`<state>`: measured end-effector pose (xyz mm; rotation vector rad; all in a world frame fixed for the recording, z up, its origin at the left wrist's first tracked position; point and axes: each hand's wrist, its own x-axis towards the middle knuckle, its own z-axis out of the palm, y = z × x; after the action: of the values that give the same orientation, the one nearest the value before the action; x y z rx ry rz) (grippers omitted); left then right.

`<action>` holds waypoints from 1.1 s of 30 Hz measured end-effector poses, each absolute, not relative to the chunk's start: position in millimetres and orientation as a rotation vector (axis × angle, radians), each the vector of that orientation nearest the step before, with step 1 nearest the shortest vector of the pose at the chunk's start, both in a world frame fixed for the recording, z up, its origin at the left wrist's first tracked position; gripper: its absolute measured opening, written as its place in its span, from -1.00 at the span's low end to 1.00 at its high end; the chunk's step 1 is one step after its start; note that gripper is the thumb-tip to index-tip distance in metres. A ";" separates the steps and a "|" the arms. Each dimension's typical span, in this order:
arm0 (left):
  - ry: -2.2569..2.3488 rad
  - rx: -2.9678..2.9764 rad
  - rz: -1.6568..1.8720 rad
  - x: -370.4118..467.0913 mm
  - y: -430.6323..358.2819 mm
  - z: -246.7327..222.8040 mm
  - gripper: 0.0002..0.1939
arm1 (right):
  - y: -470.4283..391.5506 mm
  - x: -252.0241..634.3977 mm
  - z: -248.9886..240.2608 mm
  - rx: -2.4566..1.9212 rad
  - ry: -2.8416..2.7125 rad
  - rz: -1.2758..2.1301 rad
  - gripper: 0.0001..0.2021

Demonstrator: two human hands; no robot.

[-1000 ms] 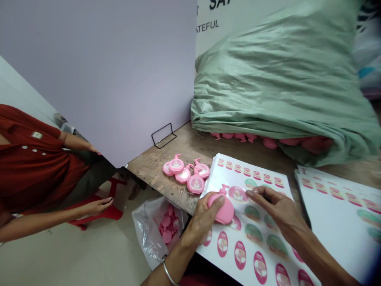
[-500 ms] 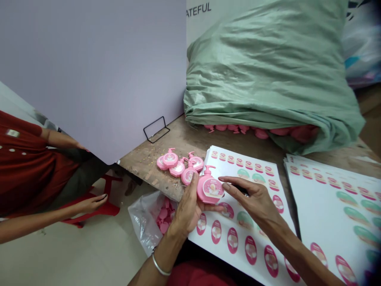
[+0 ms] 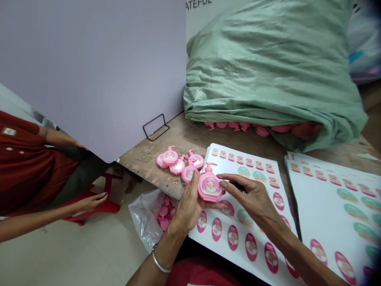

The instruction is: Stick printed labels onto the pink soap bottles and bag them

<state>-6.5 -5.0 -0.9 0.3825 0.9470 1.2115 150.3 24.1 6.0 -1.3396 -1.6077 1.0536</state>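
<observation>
- The left hand [image 3: 189,208] grips a pink pump bottle [image 3: 210,192] upright, its round label [image 3: 210,184] facing up — the bottle is above the left part of the near sticker sheets [image 3: 209,229].
- The right hand [image 3: 253,194] has thumb and forefinger at the bottle's right edge; whether they pinch anything is unclear. Something dark shows between its fingers.
- At the near left, below the worktop [image 3: 143,165], a clear plastic bag [image 3: 141,216] holds pink pieces [image 3: 164,214].
- A second stack of sticker sheets [image 3: 324,214] lies to the right, a narrow gap between.
- Left of the near sheets, labelled pink bottles [image 3: 188,174] lie clustered.
- At the far left, another person [image 3: 26,163] is beside a red stool [image 3: 107,202].
- Farther off, a black wire stand [image 3: 156,133] is by a pale panel [image 3: 113,75].
- At the far side, a green sack [image 3: 268,75] lies over more pink items [image 3: 262,130].
</observation>
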 end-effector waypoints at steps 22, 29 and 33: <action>0.922 0.402 1.198 -7.1 -2.7 0.7 -0.49 | 25.4 148.9 5.2 -1.306 -1.604 1.023 -0.70; 0.924 0.419 1.215 -6.1 -2.9 -0.2 -0.50 | 25.7 148.9 5.7 -1.319 -1.599 1.043 -0.71; 0.924 0.412 1.204 -6.2 -1.6 0.6 -0.50 | 26.7 148.7 6.3 -1.329 -1.592 1.048 -0.71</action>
<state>-6.2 -1.6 0.6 0.4121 0.9240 1.2043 148.7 26.7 6.3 -1.3293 -1.5916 1.0483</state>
